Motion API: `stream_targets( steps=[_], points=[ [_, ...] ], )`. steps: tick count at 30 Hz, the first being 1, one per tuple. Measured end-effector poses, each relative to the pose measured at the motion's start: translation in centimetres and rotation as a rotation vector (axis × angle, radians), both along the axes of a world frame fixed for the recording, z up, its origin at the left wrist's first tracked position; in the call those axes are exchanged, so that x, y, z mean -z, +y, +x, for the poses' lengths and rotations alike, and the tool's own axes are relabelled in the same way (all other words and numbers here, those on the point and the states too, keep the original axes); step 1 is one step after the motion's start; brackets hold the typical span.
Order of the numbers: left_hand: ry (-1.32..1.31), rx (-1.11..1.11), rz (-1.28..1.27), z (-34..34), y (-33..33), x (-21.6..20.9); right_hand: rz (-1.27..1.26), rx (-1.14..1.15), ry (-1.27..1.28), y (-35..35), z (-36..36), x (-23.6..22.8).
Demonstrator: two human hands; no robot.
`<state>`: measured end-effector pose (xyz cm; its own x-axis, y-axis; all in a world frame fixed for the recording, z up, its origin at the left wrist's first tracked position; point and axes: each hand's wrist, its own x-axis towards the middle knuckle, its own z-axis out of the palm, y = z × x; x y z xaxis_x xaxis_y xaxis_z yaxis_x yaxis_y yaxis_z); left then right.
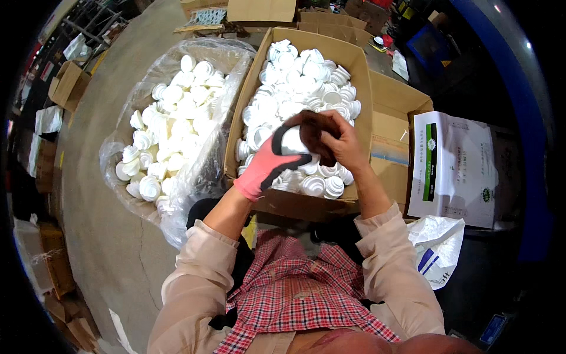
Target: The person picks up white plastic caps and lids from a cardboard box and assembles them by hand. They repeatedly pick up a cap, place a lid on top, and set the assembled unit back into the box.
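Note:
Over the near part of a cardboard box [361,65], both my hands work on one white round plastic piece [292,141]. My left hand [268,159], in a pink glove with black fingers, is closed round its left side. My bare right hand [348,143] grips a dark brown, soft-looking pad or cloth [315,134] and presses it to the piece's right side. Whether it is cloth or a scouring pad I cannot tell. Below them the box is heaped with white ringed plastic pieces [312,184] of similar make.
Left of the box stands a container lined with a clear plastic bag [206,177], full of similar cream-white pieces [171,127]. A flattened white printed carton [454,165] and a white sack [439,245] lie to the right. More cardboard boxes [262,10] stand at the back.

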<state>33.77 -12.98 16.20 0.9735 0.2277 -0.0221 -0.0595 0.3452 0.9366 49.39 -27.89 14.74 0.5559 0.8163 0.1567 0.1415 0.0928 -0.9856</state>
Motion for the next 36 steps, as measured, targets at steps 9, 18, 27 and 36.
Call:
stream_targets(
  steps=[9,18,27,36],
  points=[
    [-0.085,-0.123,0.303,1.0,0.3,0.8,0.030,0.052,0.011,-1.3,1.1,0.5],
    [-0.163,-0.118,1.083,0.5,-1.2,2.7,-0.435,0.039,-0.682,0.4,-3.4,-2.5],
    [0.336,-0.313,1.053,-1.7,3.7,1.7,-0.563,0.124,-0.547,-1.0,1.3,1.4],
    [0.650,-0.528,1.509,-2.5,6.6,3.1,-0.906,-0.093,-0.555,-2.2,3.7,5.6]
  ],
)
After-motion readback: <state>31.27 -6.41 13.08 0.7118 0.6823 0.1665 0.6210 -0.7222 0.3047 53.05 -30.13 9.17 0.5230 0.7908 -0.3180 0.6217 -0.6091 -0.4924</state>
